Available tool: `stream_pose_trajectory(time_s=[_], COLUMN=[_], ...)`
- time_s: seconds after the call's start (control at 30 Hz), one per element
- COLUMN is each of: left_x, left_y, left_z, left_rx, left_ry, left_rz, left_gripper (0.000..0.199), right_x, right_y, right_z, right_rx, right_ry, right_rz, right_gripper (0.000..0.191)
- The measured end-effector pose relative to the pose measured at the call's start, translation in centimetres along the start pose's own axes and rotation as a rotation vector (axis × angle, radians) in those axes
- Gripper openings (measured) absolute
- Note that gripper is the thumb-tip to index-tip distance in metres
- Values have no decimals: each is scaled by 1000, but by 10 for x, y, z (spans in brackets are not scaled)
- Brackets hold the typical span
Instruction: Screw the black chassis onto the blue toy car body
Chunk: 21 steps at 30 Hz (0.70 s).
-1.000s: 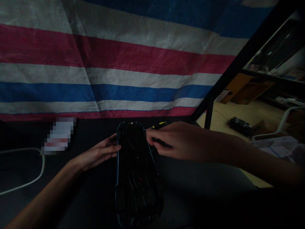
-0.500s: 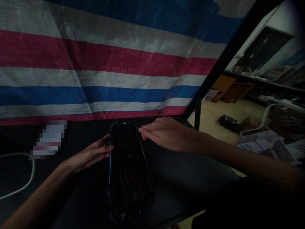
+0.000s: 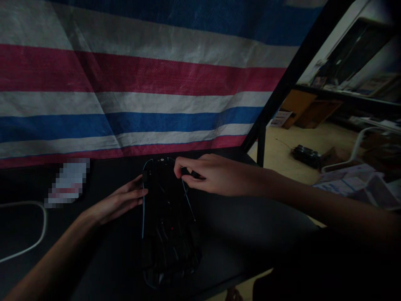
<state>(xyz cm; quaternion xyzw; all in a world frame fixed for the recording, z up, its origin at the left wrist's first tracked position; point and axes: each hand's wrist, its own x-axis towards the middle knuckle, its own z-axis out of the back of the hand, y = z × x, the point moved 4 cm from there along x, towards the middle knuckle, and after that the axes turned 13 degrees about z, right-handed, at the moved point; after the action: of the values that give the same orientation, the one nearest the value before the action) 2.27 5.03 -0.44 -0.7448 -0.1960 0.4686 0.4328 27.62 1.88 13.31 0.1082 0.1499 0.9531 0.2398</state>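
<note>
Left hand (image 3: 117, 205) rested, fingers extended and unclenched, against the left side of an elongated black, blue-edged model car (image 3: 164, 205); right hand (image 3: 211, 173) curled at its far-right edge, grasp indiscernible.

left hand (image 3: 117, 202): touching dark toy car (image 3: 166, 242) | right hand (image 3: 208, 173): curled, at far corner | striped sheet (image 3: 150, 73): behind

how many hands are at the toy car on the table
2. The left hand rests against the left side of the toy car; the right hand is at its far right corner, contact unclear. No others show there.
</note>
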Motion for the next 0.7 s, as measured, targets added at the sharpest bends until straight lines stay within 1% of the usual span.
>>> stream_pose_trajectory(time_s=[0.07,0.17,0.23,0.27,0.3,0.37,0.47,0.57,0.63,0.7], left_x=[-1,-1,0,1,1,1,1,1,1,0], left_y=[-1,-1,-1,0,0,0,-1,-1,-2,-2], left_z=[-1,-1,1,3,4,4,5,7,8,7], left_rx=[2,8,14,18,25,35,42,66,79,75], left_ry=[-5,-7,-34,-49,-58,-54,-68,-102,-109,-108], left_rz=[1,3,11,13,14,9,11,14,9,8], left_gripper=[82,83,84,84,83,84,87,86,83,83], right_x=[-1,0,2,4,7,12,19,26,28,27], right_y=[-7,-13,-12,-9,-6,-1,0,-5,-11,-19], right_z=[-3,-8,-9,-9,-9,-9,-13,-20,-22,-21], right_rx=[-59,-197,-286,-301,-277,-141,109,225,216,218], right_ry=[-42,-107,-154,-182,-201,-229,-239,-262,-271,-255], right_rz=[-54,-201,-283,-298,-289,-233,-88,47,59,-6], right_gripper=[16,24,28,28,25,19,15,23,31,34])
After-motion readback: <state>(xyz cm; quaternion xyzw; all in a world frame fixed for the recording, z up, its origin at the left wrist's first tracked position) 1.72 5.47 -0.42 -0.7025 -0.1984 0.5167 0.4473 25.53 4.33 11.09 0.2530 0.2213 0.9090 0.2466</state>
